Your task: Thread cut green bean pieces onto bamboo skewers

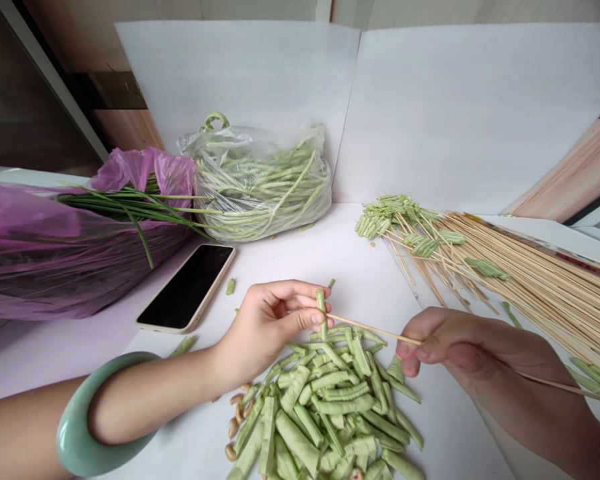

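My left hand pinches a short piece of pale green long bean upright between thumb and fingers. My right hand grips a thin bamboo skewer, and the skewer's tip reaches the bean piece at about its middle. Whether the tip has pierced the bean is hard to tell. Below both hands lies a loose heap of cut long bean pieces. A pale green bangle circles my left forearm.
Beyond my hands, a phone lies face up. Behind it are a bag of long beans and a purple bag with green chives. At right lies a bundle of bamboo skewers, with threaded beans at their ends.
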`<action>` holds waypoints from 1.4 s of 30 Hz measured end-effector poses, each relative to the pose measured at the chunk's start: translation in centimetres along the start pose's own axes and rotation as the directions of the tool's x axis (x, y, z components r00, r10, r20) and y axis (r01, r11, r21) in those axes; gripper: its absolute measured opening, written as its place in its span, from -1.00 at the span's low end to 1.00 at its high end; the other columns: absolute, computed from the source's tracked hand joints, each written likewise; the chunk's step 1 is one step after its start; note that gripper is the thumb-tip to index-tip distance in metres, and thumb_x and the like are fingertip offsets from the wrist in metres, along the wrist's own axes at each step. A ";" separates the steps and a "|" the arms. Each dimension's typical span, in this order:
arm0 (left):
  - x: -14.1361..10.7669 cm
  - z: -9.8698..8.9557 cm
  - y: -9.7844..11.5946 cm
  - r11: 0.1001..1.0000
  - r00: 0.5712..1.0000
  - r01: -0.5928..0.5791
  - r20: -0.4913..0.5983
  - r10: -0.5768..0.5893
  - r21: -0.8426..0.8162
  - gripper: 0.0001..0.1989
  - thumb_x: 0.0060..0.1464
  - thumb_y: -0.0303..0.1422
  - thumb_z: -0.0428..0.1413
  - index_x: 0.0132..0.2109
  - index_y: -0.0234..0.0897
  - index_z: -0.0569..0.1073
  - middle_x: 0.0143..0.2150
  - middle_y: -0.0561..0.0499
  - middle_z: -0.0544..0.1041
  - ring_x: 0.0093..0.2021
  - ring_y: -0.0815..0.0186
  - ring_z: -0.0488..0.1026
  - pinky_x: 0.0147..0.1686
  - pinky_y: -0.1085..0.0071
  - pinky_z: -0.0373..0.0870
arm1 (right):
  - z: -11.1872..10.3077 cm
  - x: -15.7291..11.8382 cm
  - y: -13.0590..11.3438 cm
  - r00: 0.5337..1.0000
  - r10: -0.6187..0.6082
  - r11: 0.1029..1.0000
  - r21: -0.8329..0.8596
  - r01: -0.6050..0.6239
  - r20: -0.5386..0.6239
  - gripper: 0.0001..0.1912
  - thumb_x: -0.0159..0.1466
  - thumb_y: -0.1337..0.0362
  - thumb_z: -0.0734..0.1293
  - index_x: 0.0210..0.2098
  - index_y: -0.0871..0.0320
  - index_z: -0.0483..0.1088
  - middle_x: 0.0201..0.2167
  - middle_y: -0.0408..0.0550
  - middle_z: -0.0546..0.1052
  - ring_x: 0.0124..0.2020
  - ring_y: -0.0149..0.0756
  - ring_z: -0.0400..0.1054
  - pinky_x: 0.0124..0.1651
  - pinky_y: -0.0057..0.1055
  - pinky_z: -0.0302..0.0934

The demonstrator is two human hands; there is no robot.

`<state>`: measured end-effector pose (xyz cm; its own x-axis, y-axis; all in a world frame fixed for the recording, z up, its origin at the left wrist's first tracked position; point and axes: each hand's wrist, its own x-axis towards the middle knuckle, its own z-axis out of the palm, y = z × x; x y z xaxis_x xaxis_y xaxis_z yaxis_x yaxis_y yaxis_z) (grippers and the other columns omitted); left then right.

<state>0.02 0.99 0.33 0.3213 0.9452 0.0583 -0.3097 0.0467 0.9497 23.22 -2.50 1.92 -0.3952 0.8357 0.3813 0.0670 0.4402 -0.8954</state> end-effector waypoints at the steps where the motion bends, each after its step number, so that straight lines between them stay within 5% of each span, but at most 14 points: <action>1: 0.0 0.0 0.0 1.000 1.000 0.002 0.007 -0.002 -0.007 -0.85 -0.13 -0.53 0.28 -0.31 -0.36 0.58 -0.46 0.01 0.60 -0.44 0.37 0.53 -0.36 0.49 0.48 | 0.0 0.0 0.1 1.000 0.002 1.000 0.011 -0.002 0.002 -0.82 0.28 0.17 0.26 -0.36 -0.02 0.50 -0.49 -0.12 0.54 -0.42 -0.30 0.44 -0.36 -0.38 0.33; 7: 0.0 -0.1 -0.1 1.000 1.000 0.009 0.015 -0.009 0.028 -0.83 -0.14 -0.49 0.30 -0.30 -0.39 0.57 -0.44 -0.03 0.60 -0.42 0.33 0.54 -0.34 0.45 0.48 | 0.2 0.1 0.0 1.000 0.014 1.000 0.006 -0.014 -0.015 -0.80 0.26 0.17 0.28 -0.41 0.03 0.51 -0.51 -0.08 0.54 -0.44 -0.26 0.44 -0.38 -0.34 0.34; 12: 0.2 0.0 -0.2 0.999 1.000 0.003 -0.027 -0.002 0.036 -0.63 -0.12 -0.45 0.30 -0.10 -0.36 0.45 -0.50 0.03 0.57 -0.46 0.36 0.51 -0.33 0.45 0.44 | -0.1 0.0 0.1 0.999 0.026 0.997 -0.068 -0.028 -0.035 -0.76 0.28 0.18 0.25 -0.44 0.06 0.49 -0.52 -0.06 0.53 -0.40 -0.23 0.45 -0.35 -0.34 0.33; 19: 0.5 -0.1 -0.2 0.990 0.999 0.046 -0.003 -0.046 0.131 -0.80 -0.13 -0.32 0.30 -0.46 -0.39 0.51 -0.58 0.01 0.51 -0.54 0.40 0.41 -0.44 0.47 0.38 | -0.1 -0.1 0.2 0.998 0.046 0.994 -0.096 -0.050 -0.041 -0.77 0.28 0.18 0.25 -0.43 0.03 0.50 -0.49 -0.06 0.55 -0.39 -0.23 0.45 -0.33 -0.33 0.33; 42: 0.0 -0.1 -0.2 0.992 0.989 0.108 0.092 -0.113 0.061 -0.85 -0.13 -0.40 0.30 -0.49 -0.39 0.51 -0.59 0.02 0.51 -0.56 0.42 0.43 -0.47 0.50 0.43 | 0.4 0.0 0.0 0.999 -0.031 0.999 -0.044 0.032 0.024 -0.79 0.28 0.21 0.26 -0.41 0.06 0.50 -0.49 -0.06 0.55 -0.43 -0.29 0.46 -0.38 -0.40 0.35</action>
<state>-0.02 1.03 0.15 0.4349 0.9002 -0.0214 -0.2185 0.1285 0.9673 22.91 -2.62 1.81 -0.4190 0.8138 0.4028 0.0947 0.4803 -0.8720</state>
